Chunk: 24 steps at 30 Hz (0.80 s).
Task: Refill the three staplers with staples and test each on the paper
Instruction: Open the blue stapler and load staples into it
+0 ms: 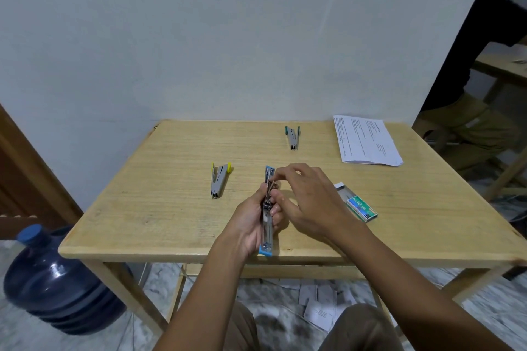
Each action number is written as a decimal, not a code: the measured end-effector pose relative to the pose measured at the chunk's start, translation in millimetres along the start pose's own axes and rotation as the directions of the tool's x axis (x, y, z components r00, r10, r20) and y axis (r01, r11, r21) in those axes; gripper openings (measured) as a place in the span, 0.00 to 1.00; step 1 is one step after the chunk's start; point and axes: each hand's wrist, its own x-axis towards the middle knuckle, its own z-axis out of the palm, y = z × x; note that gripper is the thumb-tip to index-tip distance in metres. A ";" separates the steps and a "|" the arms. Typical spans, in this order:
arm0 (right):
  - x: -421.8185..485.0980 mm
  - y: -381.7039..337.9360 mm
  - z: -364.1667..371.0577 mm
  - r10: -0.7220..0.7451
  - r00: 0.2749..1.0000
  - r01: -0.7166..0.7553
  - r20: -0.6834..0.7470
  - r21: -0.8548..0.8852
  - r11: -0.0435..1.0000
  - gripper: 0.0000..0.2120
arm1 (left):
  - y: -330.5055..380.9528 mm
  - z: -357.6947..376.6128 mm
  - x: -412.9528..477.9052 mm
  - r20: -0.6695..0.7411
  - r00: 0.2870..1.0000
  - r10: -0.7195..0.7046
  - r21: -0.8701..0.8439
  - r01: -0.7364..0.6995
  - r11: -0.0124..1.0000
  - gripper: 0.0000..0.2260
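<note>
- Left hand (251,225): closed around opened blue-trimmed metal stapler (267,216), held above near edge of light wooden table (159,208).
- Right hand (308,196): fingertips pinched at stapler's magazine; pinched item too small to tell.

My left hand (251,225) holds the blue stapler (267,225) opened flat. Yellow stapler (219,179) lies left; green stapler (292,137) and paper (366,141) beyond; staple box (360,204) right.

Three grey staplers bore blue (267,236), yellow (219,179) and green (292,137) trim; staple box (362,208) green; table (171,208) pale wood; jug (54,282) dark blue.
</note>
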 end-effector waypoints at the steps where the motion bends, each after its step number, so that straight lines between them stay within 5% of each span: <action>1: -0.4 0.2 0.8 0.010 1.000 -0.010 -0.005 0.013 1.000 0.14 | 0.0 0.4 -0.4 0.003 1.000 0.002 0.000 -0.002 1.000 0.20; 14: 4.9 4.5 8.6 0.110 0.994 -0.111 0.018 0.162 0.981 0.14 | 0.1 -1.3 1.3 0.024 1.000 0.001 0.013 -0.001 1.000 0.21; 24: 6.9 7.4 20.5 0.059 0.976 0.006 -0.211 0.292 0.957 0.06 | -0.2 -5.2 4.5 0.068 0.997 -0.028 0.002 0.028 1.000 0.22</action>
